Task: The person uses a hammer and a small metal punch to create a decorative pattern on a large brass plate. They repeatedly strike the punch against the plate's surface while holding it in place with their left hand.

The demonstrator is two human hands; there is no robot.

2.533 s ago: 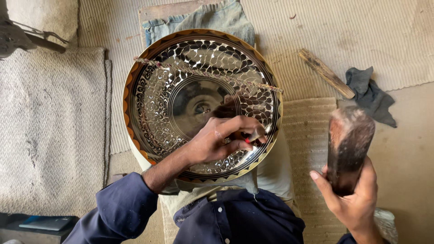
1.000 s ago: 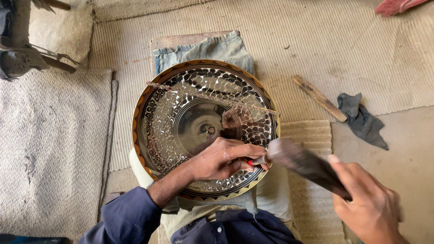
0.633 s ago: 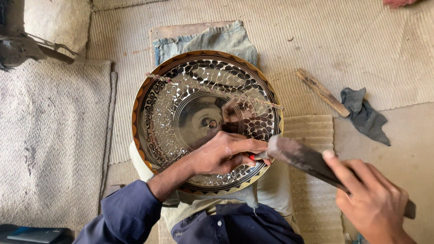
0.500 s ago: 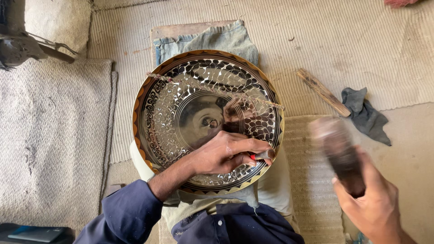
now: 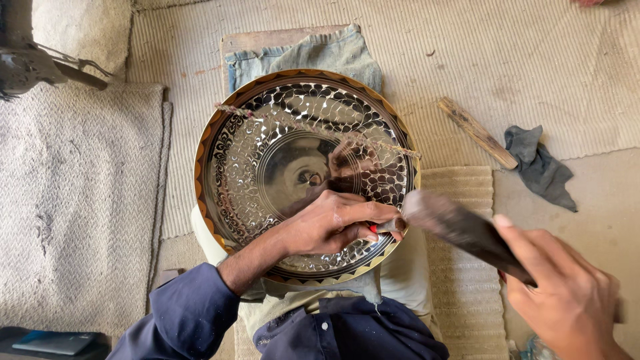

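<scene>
1. Half a second ago my right hand [image 5: 567, 300] had the mallet [image 5: 460, 230] drawn back and blurred out at about four o'clock from the tray; now its dark head has come in against the chisel [image 5: 387, 227] at the tray's four o'clock rim. My left hand [image 5: 333, 223] and the tray have stayed where they were.

2. Head view, hands: my left hand is curled shut round the small chisel, fingers pinched together, its tip on the patterned metal. My right hand is wrapped tight round the mallet's handle, the head pointing toward ten o'clock and slightly blurred.

3. Head view, the work: the round engraved metal tray [image 5: 267, 153] lies flat on my lap at the middle of the view, shiny centre, scale-like pattern and a gold-coloured zigzag rim. A twisted cord [image 5: 313, 127] stretches across its upper half from ten o'clock toward three o'clock.

4. Head view, surroundings: a faded blue cloth [image 5: 313, 53] shows under the tray at twelve o'clock. At two o'clock a wooden stick [image 5: 477, 132] lies on the woven mat [image 5: 533, 60], with a dark grey rag [image 5: 540, 167] just beside it. A pale rug [image 5: 73, 200] lies at nine o'clock.
</scene>
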